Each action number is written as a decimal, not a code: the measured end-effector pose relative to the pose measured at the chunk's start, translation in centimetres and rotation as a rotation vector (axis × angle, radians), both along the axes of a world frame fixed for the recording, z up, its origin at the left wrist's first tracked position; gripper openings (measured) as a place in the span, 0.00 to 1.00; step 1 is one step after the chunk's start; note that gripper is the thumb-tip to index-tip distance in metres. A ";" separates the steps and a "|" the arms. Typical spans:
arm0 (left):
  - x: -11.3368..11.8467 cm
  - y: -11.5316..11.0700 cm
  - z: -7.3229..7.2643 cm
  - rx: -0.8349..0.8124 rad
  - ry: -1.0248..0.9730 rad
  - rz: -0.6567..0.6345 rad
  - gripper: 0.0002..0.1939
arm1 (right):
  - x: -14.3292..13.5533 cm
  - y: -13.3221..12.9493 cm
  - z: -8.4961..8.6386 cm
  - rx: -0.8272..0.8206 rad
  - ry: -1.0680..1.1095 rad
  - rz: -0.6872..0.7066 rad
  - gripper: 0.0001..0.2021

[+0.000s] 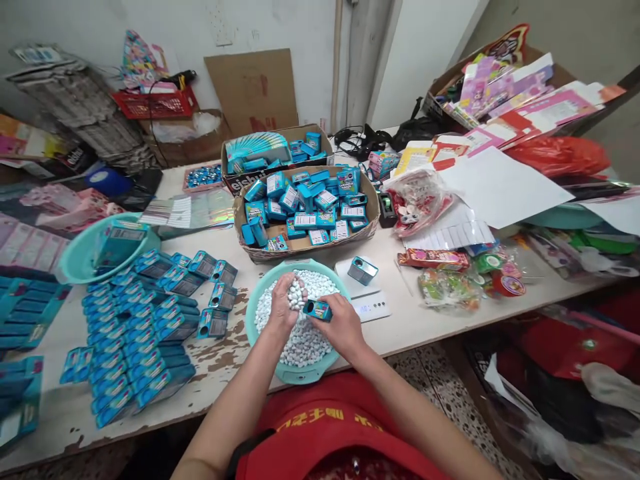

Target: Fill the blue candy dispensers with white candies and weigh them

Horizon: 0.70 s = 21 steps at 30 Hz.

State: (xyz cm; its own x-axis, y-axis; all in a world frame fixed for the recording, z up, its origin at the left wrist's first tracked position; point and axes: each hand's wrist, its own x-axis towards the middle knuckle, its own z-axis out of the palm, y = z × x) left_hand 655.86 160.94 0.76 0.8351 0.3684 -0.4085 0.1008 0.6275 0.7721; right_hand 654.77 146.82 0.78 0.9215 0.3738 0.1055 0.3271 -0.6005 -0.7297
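Over the mint basin (pixel 305 377), head view, the only one: left hand (pixel 283 303) and right hand (pixel 345 328) work close together, above a heap of white pellets (pixel 304 347).

Risks, my judgement. Pellets look smooth and round, so the handful (pixel 296 293) could leak between the left fingers if the cup loosens; most would drop back into the basin, some might bounce over the rim. The small blue box (pixel 318 310) has only a small dark opening, so a fast pour would likely jam or miss. Fill level can't be seen, so overfilling is possible too. Walls look like thin card; a hard pinch could buckle them. Right hand is near the scale (pixel 373 307); a careless swing might knock the open box (pixel 363 270) standing on it. A wide left elbow could topple the rows of boxes (pixel 130 347) on the left.

Pose: both forearms come up from the bottom edge and converge. Left hand cupped, fingers half curled around the handful, palm turned inward, just beside the box. Right hand comes in from the lower right, thumb and fingers closed on the box sides, opening end toward the left hand. Exact right fingertip contact hidden, can't tell.
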 end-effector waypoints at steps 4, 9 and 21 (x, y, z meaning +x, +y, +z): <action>0.4 -0.4 1.1 -0.008 -0.106 0.131 0.14 | 0.6 1.8 0.6 -0.063 -0.007 0.034 0.12; 1.0 -0.3 1.4 0.061 -0.094 0.133 0.15 | 1.3 2.1 0.7 -0.046 0.022 -0.016 0.12; 2.3 -0.5 1.7 0.153 -0.071 0.077 0.18 | 1.7 1.7 0.5 0.129 0.115 -0.062 0.13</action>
State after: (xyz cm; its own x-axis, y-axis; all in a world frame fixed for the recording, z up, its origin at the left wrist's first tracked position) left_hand 658.18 160.42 2.47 0.8266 0.4862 -0.2835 -0.0014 0.5055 0.8628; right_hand 656.43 148.53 1.26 0.9513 0.3056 0.0411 0.2017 -0.5158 -0.8326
